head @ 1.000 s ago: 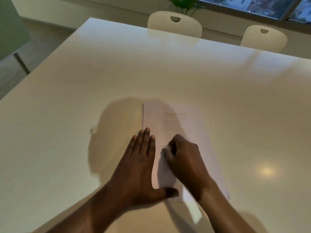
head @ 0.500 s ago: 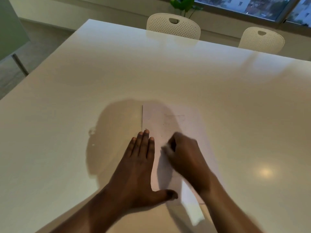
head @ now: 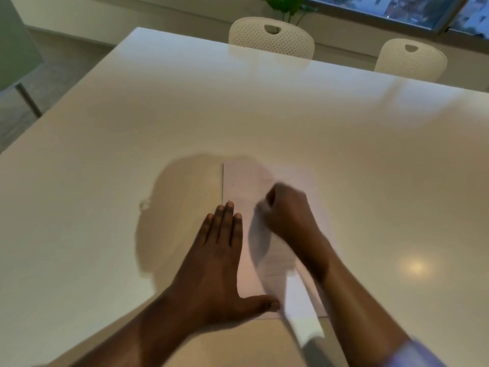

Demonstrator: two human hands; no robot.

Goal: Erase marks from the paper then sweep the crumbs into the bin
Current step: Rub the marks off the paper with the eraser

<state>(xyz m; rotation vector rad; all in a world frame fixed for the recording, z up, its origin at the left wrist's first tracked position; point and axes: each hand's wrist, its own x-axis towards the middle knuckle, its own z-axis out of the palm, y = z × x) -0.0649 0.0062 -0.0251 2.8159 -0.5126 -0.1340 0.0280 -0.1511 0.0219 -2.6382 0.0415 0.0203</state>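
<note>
Paper [head: 238,181] lies mid-frame on the desk [head: 105,181]. My left hand [head: 217,263] stays flat, fingers spread, pinning it; my right hand [head: 288,210], fisted and blurred, has moved higher up, contents unclear.

Blurred right hand [head: 287,210], grasp unclear.

dim window light leaves a head shadow on the glossy table [head: 105,207], while the right hand [head: 288,210] blurs.
</note>
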